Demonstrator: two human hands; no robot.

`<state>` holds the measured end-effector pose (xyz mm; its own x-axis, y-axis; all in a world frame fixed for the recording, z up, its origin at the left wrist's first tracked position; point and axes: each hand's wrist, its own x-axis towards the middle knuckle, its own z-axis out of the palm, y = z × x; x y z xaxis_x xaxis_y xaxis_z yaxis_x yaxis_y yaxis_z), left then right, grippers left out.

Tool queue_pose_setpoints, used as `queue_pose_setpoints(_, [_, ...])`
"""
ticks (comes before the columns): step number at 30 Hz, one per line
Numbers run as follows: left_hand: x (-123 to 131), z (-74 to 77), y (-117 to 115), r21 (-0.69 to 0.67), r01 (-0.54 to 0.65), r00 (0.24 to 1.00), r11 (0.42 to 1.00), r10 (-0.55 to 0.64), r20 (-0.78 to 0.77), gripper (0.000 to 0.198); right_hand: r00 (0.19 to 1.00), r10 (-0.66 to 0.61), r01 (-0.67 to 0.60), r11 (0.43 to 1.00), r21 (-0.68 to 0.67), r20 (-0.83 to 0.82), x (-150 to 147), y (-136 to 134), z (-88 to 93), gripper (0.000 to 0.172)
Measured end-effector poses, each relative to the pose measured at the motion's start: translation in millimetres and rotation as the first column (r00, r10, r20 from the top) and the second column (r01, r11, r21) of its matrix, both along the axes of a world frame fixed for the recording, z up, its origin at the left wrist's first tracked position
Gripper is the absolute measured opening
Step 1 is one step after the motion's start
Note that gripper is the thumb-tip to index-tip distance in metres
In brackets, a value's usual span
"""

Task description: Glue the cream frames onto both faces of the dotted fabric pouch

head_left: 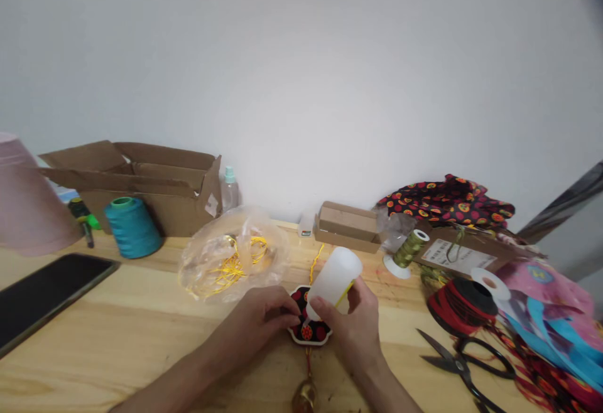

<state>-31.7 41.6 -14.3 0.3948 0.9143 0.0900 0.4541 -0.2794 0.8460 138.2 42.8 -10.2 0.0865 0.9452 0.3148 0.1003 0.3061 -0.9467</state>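
Note:
In front of me a black fabric pendant (pixel 307 335) with red and orange prints and a white scalloped edge lies on the wooden table. My left hand (pixel 264 316) has thumb and fingers pinched at its left side. A white glue bottle (pixel 335 278), tilted with its tip down over the pendant, is gripped by my right hand (pixel 360 319). Whether the tip touches the fabric I cannot tell. A yellow cord (pixel 315 265) runs from the pendant's top, and a red cord below it leads to a brass-coloured bell-like piece (pixel 304 396).
A plastic bag (pixel 202 268) with yellow cords lies behind my left hand. Further left are a teal thread cone (pixel 132 228), a cardboard box (pixel 141 181) and a phone (pixel 51 294). On the right are black scissors (pixel 459 363), a red cord spool (pixel 459 306) and ribbons (pixel 560 337).

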Motion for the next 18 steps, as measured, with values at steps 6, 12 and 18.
queue_pose_setpoints(6, [-3.4,4.5,2.7,0.066,-0.015,0.998,0.998,0.011,0.068,0.015,0.999,0.000,-0.001,1.000,0.020,0.048,0.9,0.8,0.2,0.026])
queue_pose_setpoints(12, [-4.4,5.7,3.0,0.060,-0.043,0.999,0.997,0.041,0.034,0.013,0.994,-0.007,0.003,0.999,0.042,0.107,2.4,1.0,0.5,0.024])
queue_pose_setpoints(18, [-4.2,4.8,2.5,0.058,-0.062,0.998,0.996,0.060,0.026,0.011,0.987,0.013,-0.022,0.998,0.058,0.161,3.6,-0.5,0.3,0.023])
